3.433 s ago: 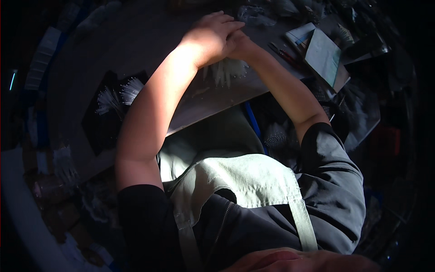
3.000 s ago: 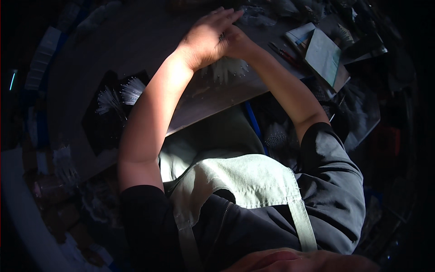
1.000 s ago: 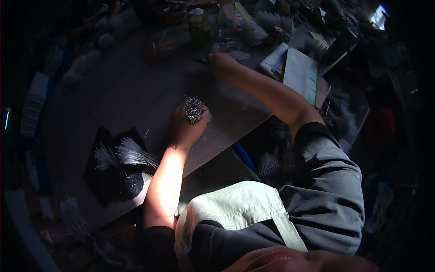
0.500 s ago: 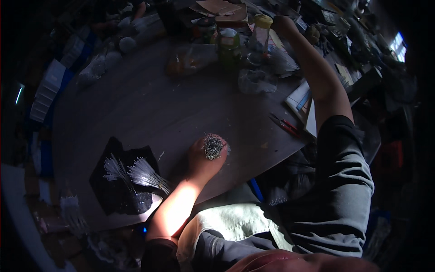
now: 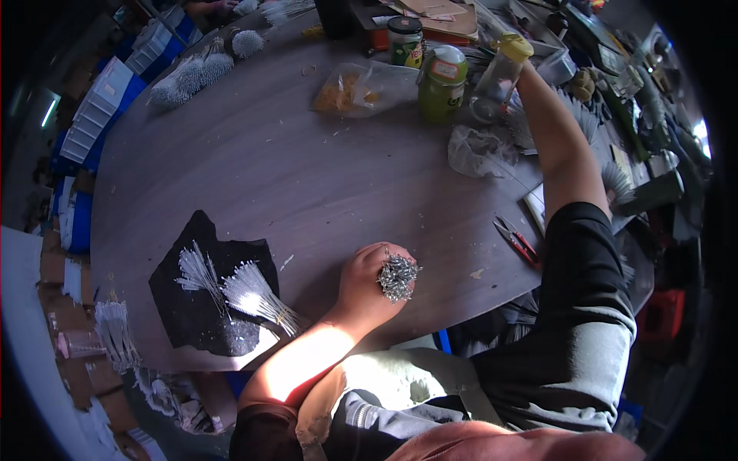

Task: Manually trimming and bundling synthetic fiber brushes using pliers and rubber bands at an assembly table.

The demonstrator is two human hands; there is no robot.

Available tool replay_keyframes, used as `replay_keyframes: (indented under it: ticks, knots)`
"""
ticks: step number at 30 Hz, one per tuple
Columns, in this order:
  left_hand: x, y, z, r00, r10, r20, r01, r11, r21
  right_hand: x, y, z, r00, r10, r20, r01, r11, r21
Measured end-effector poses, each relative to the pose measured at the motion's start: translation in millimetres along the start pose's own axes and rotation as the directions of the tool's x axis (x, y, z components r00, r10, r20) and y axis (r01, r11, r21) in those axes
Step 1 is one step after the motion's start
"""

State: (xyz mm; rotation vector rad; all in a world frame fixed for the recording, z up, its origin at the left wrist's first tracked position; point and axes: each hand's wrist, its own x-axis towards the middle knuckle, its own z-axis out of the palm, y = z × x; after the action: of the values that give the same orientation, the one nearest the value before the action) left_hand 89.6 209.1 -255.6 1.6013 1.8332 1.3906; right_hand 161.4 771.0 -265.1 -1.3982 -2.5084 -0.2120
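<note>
My left hand (image 5: 369, 283) is closed round a thick bundle of thin pieces (image 5: 398, 278) with silvery ends, held over the table near its front edge. Far to the right, my right arm stretches out to a clear bottle with a yellow lid (image 5: 498, 81). My right hand (image 5: 526, 75) is beside that bottle, just below the lid; its fingers are hidden, so I cannot tell whether it grips anything. Left of my left forearm, a black cloth (image 5: 181, 300) carries two loose fans of thin white-tipped strands (image 5: 252, 290).
Red-handled snips (image 5: 516, 242) lie open at the table's right. Toward the back are a green jar (image 5: 442, 88), a dark-lidded jar (image 5: 405, 42), a bag of orange bits (image 5: 357, 88) and a crumpled clear bag (image 5: 478, 152). White-tipped bundles (image 5: 188, 77) lie at the far left.
The view has brightened and shifted. My right hand is now closer to the yellow-lidded bottle, which leans more in the picture. My left hand still grips the bundle.
</note>
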Motion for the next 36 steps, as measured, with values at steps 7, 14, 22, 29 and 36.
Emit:
replay_keyframes:
  ticks: [7,14,22,29,36]
  knots:
    - [-2,5,3,0.999,0.013,-0.032,-0.009,0.995,0.104,-10,15,-32,0.994,0.088,0.058,-0.095,0.988,0.121]
    - [-5,5,2,0.994,0.095,-0.060,-0.088,0.989,0.118,-33,-18,-28,0.978,0.129,0.163,-0.157,0.973,0.167]
    - [-1,1,5,0.990,0.130,-0.060,-0.126,0.990,0.067,-53,-22,-32,0.955,0.233,0.181,-0.273,0.932,0.240]
    - [-2,6,5,0.993,0.100,-0.060,-0.093,0.990,0.109,-32,21,-40,0.845,0.533,-0.039,-0.487,0.799,0.353]
    - [-6,1,13,0.996,0.067,-0.063,-0.056,0.986,0.158,-31,66,-97,0.752,0.606,-0.259,-0.224,0.604,0.765]
